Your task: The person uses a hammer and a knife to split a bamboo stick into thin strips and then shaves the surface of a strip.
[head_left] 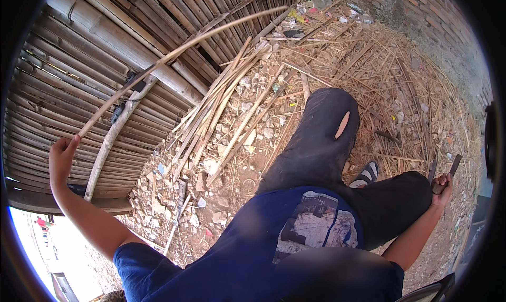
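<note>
My left hand (64, 157), raised at the far left, is closed on the end of a long bamboo strip (179, 50). The strip runs up and to the right in a gentle curve, across the front of a bamboo-slat wall. Over by my bent knee at the right, my right hand (443, 190) is closed around a knife (455, 165) with a dark, flat blade pointing up from the fist. A second narrow grey piece (432, 170) shows beside that fist; whether it belongs to the knife I cannot tell. The knife and the strip are far apart.
A loose bundle of split bamboo strips (224, 99) lies on rubble-strewn ground ahead. The bamboo wall (58, 110) stands at the left, with a curved pole (108, 136) against it. Straw and splinters (390, 91) spread toward a brick wall (437, 20) at the far right.
</note>
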`<state>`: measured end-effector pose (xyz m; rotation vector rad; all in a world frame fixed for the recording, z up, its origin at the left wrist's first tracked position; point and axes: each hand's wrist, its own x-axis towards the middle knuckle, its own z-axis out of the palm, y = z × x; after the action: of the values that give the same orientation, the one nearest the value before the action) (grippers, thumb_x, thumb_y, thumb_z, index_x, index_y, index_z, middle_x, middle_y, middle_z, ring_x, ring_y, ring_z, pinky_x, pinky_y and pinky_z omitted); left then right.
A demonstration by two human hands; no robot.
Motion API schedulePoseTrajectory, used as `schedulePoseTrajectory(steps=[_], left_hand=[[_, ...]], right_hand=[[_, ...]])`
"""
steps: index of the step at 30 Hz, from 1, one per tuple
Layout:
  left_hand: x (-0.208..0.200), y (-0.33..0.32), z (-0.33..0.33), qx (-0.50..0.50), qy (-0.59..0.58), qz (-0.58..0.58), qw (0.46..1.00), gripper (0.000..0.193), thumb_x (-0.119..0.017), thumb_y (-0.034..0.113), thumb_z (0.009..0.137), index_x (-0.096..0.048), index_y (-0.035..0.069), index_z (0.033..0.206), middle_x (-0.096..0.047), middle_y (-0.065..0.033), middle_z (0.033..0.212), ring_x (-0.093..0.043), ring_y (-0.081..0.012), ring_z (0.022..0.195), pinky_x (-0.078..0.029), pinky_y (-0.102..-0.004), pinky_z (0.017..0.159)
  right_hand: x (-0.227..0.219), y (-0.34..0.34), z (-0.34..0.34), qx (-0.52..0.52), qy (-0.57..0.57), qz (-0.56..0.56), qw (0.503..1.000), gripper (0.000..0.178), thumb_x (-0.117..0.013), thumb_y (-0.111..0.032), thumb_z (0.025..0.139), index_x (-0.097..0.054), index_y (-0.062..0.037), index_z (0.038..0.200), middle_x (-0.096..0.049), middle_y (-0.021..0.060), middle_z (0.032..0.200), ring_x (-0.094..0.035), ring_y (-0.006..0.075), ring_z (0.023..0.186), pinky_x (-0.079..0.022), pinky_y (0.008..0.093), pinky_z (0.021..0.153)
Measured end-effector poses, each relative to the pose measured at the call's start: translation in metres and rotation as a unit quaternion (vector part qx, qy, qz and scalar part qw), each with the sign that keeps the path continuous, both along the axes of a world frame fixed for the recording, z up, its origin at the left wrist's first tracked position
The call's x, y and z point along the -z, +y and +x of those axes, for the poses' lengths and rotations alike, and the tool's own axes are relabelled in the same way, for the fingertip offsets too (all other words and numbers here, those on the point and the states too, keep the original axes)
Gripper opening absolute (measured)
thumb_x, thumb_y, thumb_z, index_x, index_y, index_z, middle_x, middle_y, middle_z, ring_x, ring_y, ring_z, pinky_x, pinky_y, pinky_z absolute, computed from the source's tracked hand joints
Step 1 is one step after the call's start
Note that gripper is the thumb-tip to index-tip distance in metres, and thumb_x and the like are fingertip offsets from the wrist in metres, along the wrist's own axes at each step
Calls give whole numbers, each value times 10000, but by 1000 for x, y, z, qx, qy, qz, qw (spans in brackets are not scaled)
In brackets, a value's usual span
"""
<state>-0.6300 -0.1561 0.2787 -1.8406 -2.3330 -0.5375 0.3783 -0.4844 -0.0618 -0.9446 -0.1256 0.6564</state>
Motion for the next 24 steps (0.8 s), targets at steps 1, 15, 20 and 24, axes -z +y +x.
schedulePoseTrajectory(steps=[1,15,20,24], left_hand=[[14,6,10,-11,-35,-12,999,517,-732,464,935,-602,24,696,-416,44,582,-318,-69,554,-256,-301,498],[333,113,80,-71,-52,-93,992,644,-703,682,821,-753,50,936,-737,-168,849,-721,-350,857,-542,-475,786],[436,143,96,-70,-45,-181,980,732,-701,580,882,-502,132,1425,-540,-219,1379,-565,-390,1245,-514,-523,994],[523,137,130,90,-203,-295,929,705,-733,549,855,-608,22,1306,-725,-211,1118,-693,-366,1074,-538,-457,920]], right_hand=[[1,-5,5,-1,-3,8,1000,206,-496,-171,1057,-456,-116,862,-440,-30,732,-428,81,599,-411,283,612],[-2,-16,7,73,38,-29,996,278,-509,-186,1045,-456,-110,783,-413,-22,636,-419,105,561,-422,294,590],[-9,-6,1,62,22,-30,997,165,-483,-169,1063,-463,-121,907,-410,-18,656,-428,101,573,-427,300,566],[-10,-8,12,77,-10,-76,994,175,-480,-179,1066,-479,-113,904,-390,-21,649,-411,101,568,-408,304,561]])
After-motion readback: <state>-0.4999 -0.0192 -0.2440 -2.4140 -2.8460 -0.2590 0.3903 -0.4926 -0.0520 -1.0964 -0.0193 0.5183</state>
